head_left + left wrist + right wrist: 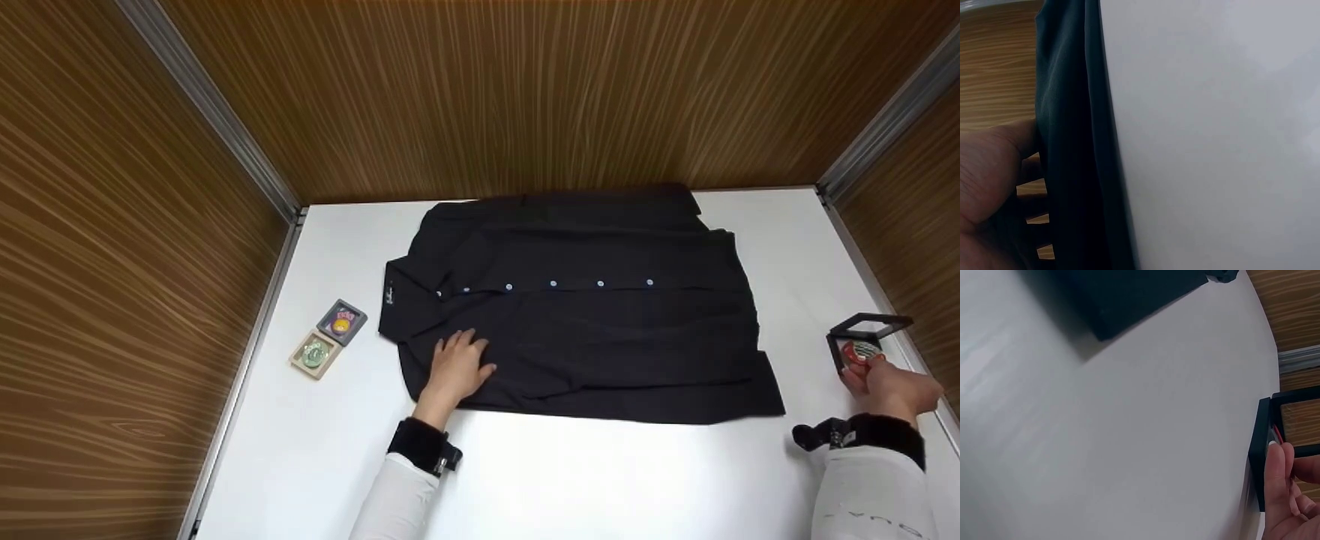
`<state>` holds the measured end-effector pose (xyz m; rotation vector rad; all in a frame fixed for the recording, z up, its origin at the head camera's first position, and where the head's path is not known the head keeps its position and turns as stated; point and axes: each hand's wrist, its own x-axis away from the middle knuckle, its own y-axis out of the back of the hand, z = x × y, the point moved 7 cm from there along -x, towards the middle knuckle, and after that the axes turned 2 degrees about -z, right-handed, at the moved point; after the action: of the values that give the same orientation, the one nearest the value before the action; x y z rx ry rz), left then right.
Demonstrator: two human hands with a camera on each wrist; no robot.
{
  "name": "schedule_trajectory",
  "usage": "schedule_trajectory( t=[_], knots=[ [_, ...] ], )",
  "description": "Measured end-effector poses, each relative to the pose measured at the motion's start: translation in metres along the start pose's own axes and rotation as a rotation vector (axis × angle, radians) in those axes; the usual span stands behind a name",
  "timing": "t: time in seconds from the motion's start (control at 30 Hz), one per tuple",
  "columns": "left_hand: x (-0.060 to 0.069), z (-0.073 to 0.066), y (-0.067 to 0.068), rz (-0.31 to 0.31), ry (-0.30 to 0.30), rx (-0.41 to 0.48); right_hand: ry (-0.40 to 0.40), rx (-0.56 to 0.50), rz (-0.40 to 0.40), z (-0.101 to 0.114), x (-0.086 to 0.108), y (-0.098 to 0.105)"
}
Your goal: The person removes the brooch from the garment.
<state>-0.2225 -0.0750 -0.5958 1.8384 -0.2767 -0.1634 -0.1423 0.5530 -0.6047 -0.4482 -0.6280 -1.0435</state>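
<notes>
A black button-up shirt (pixel 585 315) lies spread on the white table, its collar to the left and its light buttons in a row. My left hand (pixel 456 367) rests on the shirt's near side below the collar, fingers spread; in the left wrist view the hand (pixel 988 180) is beside the dark cloth (pixel 1072 135). At the far right, my right hand (pixel 892 388) pinches a round red disc (pixel 862 351) with a striped middle. The disc sits at a small black box (pixel 834 352) with its framed lid raised. In the right wrist view, fingertips (pixel 1275 455) cover most of the disc.
Left of the collar lie a small grey square box (pixel 355 330) with a purple and yellow piece and a beige box (pixel 298 358) with a green round piece. Brown wood-grain panels (pixel 495 97) with metal edging wall the table at the back and both sides.
</notes>
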Motion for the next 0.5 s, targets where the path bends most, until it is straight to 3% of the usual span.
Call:
schedule_trajectory(
  t=[0.5],
  knots=[
    [-0.0006,-0.0016,0.0014,-0.011,-0.009,0.010,0.027,0.101,-0.017,-0.0009,0.0021,0.0063]
  ],
)
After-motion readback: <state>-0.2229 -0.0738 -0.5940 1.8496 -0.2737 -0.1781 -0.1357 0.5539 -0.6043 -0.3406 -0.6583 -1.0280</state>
